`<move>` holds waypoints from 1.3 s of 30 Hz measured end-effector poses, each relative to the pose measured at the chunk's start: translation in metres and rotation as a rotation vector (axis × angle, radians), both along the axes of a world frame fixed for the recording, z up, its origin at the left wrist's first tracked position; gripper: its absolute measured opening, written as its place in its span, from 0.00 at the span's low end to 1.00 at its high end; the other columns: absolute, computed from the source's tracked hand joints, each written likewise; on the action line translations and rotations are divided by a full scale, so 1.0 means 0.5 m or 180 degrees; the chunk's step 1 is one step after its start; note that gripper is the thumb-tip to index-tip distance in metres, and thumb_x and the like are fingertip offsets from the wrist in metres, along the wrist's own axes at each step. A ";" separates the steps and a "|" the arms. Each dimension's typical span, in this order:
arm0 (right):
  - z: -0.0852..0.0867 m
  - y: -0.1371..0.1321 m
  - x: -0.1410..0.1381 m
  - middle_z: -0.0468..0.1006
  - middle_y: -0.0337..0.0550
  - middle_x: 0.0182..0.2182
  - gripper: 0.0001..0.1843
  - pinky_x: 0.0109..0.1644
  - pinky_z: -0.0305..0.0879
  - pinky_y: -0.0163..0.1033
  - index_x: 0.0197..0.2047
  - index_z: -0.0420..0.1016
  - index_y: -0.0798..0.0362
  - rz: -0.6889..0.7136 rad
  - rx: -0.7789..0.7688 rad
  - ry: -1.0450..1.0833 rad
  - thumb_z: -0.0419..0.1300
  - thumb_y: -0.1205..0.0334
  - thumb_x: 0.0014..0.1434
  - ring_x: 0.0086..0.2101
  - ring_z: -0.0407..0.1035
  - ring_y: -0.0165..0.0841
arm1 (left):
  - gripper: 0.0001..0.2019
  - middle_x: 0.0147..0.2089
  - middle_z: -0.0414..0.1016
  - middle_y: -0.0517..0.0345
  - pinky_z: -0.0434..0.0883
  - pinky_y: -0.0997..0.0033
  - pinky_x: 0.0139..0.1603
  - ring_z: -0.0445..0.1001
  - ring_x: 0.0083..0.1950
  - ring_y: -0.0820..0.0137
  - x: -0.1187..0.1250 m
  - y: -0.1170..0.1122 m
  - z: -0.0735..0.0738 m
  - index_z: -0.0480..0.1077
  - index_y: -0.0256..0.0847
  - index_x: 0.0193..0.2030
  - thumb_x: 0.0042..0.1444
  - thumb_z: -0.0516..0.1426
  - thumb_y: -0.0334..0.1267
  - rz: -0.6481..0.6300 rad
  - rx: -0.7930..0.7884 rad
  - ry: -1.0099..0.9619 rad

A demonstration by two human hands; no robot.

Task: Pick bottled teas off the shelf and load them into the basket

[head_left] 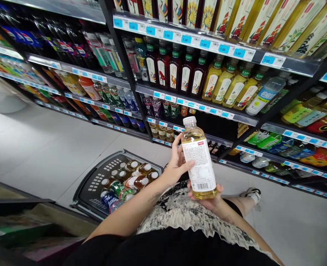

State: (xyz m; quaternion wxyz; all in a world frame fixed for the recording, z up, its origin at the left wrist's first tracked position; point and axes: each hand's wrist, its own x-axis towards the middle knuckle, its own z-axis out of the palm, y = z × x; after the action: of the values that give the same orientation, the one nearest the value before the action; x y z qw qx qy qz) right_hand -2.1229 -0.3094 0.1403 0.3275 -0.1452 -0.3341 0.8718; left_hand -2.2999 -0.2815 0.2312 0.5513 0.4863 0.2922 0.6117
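Observation:
I hold a clear bottle (198, 159) of pale yellow drink upright in front of me, white cap on top, its white back label with a barcode facing me. My left hand (177, 162) grips its left side, fingers curled round the back. My right hand (208, 199) cups the bottom from below. On the floor to the left lies a dark plastic shopping basket (97, 183) with several bottled drinks lying in it.
Dark store shelves (196, 101) full of bottled drinks with blue price tags run across the back and right. Pale tiled floor (41, 147) stretches left. My knee and a white-shoed foot (251, 194) are near the bottom shelf. A dark counter edge (19, 207) sits lower left.

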 end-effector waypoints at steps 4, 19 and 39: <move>-0.017 -0.002 -0.006 0.76 0.45 0.39 0.44 0.37 0.75 0.41 0.52 0.73 0.50 0.0541 0.0055 0.0602 0.62 0.27 0.40 0.33 0.77 0.39 | 0.53 0.74 0.54 0.45 0.71 0.55 0.61 0.67 0.66 0.54 0.005 -0.013 0.004 0.30 0.58 0.76 0.57 0.65 0.47 0.0072 0.0202 0.0170; -0.040 -0.002 -0.006 0.76 0.47 0.38 0.45 0.29 0.69 0.39 0.52 0.72 0.48 0.0469 -0.0024 0.0369 0.64 0.30 0.34 0.30 0.75 0.40 | 0.53 0.72 0.57 0.44 0.71 0.54 0.62 0.67 0.66 0.53 0.006 -0.012 -0.007 0.34 0.56 0.76 0.55 0.66 0.47 -0.0069 0.0201 0.0125; -0.024 -0.001 -0.005 0.77 0.46 0.38 0.48 0.45 0.72 0.47 0.50 0.72 0.53 0.0985 -0.0147 0.0435 0.70 0.34 0.27 0.35 0.76 0.41 | 0.50 0.73 0.55 0.44 0.74 0.58 0.57 0.68 0.65 0.53 -0.006 -0.022 0.003 0.38 0.57 0.73 0.54 0.67 0.43 -0.0190 0.0485 0.0252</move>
State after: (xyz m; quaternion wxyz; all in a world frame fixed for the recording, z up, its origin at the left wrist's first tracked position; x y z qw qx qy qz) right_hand -2.1254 -0.3097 0.1283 0.2078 -0.0399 -0.3094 0.9271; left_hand -2.3029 -0.2926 0.2327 0.5187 0.5591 0.2518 0.5958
